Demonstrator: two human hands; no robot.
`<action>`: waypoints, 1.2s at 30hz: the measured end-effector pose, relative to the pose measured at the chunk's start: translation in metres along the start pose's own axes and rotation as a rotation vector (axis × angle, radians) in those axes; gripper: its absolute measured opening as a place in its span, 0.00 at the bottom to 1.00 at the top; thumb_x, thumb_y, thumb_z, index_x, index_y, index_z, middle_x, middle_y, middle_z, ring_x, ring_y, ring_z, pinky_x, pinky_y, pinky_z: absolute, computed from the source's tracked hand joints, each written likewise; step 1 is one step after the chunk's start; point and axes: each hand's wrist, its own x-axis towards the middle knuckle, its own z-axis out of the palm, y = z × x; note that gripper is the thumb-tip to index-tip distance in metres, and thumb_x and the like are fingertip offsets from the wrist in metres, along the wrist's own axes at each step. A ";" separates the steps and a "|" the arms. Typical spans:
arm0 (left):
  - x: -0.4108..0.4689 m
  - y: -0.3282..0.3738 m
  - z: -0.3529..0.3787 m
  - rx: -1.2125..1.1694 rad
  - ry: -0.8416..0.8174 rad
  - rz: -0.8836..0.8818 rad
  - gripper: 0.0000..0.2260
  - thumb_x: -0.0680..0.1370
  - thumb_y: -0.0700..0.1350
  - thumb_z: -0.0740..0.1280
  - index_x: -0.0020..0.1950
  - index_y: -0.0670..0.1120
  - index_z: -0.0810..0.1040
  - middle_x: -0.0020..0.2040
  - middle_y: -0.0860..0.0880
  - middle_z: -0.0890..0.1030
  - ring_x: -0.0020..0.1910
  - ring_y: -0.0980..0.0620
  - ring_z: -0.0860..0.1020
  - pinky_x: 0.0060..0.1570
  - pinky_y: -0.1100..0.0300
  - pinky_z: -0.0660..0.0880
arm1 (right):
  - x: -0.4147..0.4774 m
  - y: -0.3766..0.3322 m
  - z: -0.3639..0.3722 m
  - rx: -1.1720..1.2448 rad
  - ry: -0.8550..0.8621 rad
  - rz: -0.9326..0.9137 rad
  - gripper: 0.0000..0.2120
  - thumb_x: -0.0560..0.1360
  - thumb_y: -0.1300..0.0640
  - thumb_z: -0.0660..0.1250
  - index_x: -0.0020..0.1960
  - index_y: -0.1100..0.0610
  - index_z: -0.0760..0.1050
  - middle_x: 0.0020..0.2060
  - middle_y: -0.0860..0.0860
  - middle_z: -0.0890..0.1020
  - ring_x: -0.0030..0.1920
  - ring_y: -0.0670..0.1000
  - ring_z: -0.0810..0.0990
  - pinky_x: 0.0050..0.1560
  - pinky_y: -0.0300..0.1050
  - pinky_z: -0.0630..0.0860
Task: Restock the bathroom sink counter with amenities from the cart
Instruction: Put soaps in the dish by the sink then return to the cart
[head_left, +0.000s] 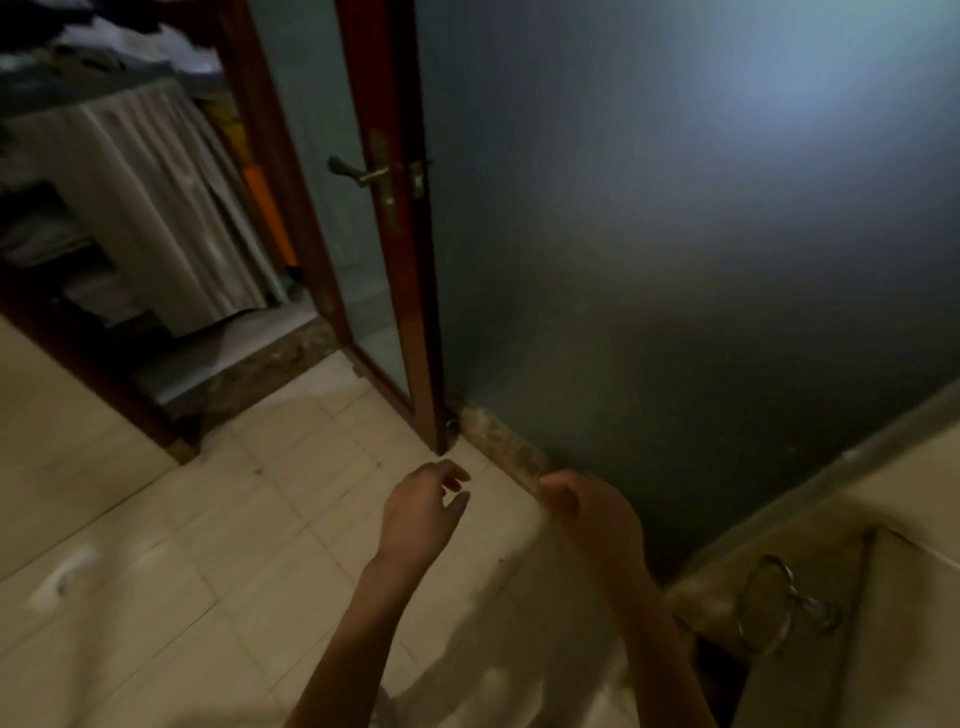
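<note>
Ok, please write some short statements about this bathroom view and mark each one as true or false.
1. The door stands open. True.
2. The left hand holds a bottle. False: its fingers are loosely curled and nothing is in it.
3. A metal ring hangs on the wall at the lower right. True.
4. The floor is covered with dark carpet. False: it is laid with pale tiles.
5. Only one hand is in view. False: the right hand is also in view, beside the left one.
</note>
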 end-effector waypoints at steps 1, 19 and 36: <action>0.001 -0.014 -0.011 -0.013 0.020 -0.025 0.08 0.77 0.49 0.67 0.56 0.55 0.77 0.50 0.56 0.79 0.47 0.59 0.76 0.44 0.64 0.70 | 0.006 -0.014 0.008 -0.018 -0.028 -0.021 0.13 0.79 0.48 0.61 0.63 0.46 0.74 0.57 0.42 0.78 0.54 0.41 0.73 0.45 0.32 0.63; 0.012 -0.275 -0.182 -0.137 0.312 -0.465 0.08 0.77 0.48 0.67 0.56 0.55 0.77 0.49 0.57 0.79 0.48 0.58 0.77 0.43 0.64 0.71 | 0.115 -0.301 0.185 -0.021 -0.264 -0.519 0.09 0.75 0.54 0.69 0.55 0.53 0.80 0.49 0.46 0.83 0.50 0.45 0.80 0.48 0.30 0.72; 0.123 -0.376 -0.233 -0.063 0.347 -0.653 0.08 0.76 0.48 0.68 0.55 0.55 0.78 0.49 0.58 0.80 0.46 0.60 0.77 0.44 0.66 0.73 | 0.277 -0.435 0.276 0.019 -0.444 -0.636 0.12 0.77 0.51 0.66 0.60 0.51 0.78 0.55 0.43 0.81 0.53 0.42 0.78 0.53 0.33 0.72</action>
